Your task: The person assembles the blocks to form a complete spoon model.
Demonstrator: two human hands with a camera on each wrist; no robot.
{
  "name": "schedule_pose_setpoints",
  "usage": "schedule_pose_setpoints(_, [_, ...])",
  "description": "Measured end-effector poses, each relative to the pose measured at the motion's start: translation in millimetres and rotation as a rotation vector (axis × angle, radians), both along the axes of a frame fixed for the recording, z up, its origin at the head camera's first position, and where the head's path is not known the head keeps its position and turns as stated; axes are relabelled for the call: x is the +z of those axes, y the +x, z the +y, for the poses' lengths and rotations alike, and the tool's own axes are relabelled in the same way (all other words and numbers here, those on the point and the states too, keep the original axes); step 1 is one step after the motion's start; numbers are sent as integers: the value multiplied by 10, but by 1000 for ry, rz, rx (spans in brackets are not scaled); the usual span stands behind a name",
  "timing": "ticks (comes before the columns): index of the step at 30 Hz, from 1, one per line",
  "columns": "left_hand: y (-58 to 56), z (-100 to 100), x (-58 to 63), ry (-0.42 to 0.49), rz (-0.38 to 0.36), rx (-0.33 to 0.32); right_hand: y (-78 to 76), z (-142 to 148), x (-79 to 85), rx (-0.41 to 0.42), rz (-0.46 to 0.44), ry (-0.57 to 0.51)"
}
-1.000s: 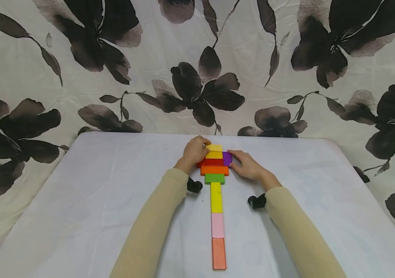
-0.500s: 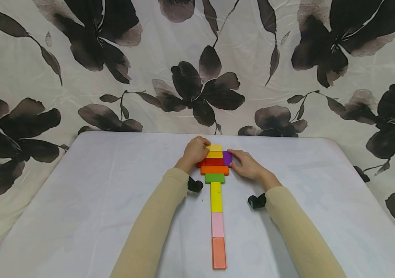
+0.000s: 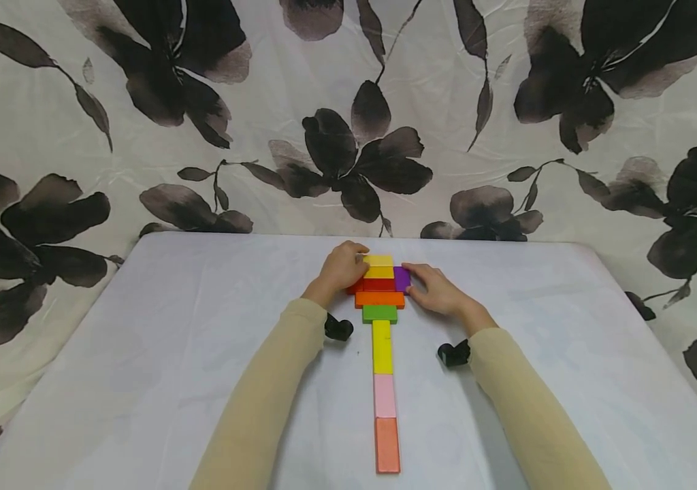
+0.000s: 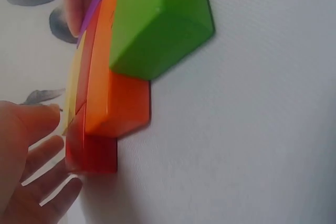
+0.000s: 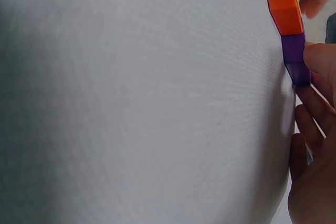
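Toy blocks lie joined on the table in the head view. Near the far edge, my left hand is at the left side of the yellow blocks and a red block. Its fingers are spread and relaxed, the thumb slightly off the blocks in the left wrist view. On the right, my right hand holds a purple block between thumb and index finger. Between the hands lie a long red block, an orange block and a green block.
A line of blocks runs toward me from the green one: a yellow block, a pink block and a salmon block. All lie on a white-covered table. Behind hangs a floral cloth.
My left wrist and forearm have shifted slightly left, with the fingertips still beside the blocks. The right hand and the blocks stay in place.
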State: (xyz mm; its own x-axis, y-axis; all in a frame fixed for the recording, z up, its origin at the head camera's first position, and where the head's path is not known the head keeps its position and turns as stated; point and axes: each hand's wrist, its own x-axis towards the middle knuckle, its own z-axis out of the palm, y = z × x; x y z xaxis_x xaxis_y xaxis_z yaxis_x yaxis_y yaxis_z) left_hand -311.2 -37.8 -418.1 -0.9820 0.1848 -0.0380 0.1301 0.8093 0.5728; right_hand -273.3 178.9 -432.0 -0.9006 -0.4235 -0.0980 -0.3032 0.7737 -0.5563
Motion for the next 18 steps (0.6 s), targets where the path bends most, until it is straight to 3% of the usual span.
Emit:
schedule_pose_setpoints(11, [148, -200, 67, -30, 46, -24, 9, -17, 58, -7, -20, -15])
schedule_pose_setpoints(18, [242, -328, 138, -47, 52, -5, 4, 17, 76, -38, -36, -39])
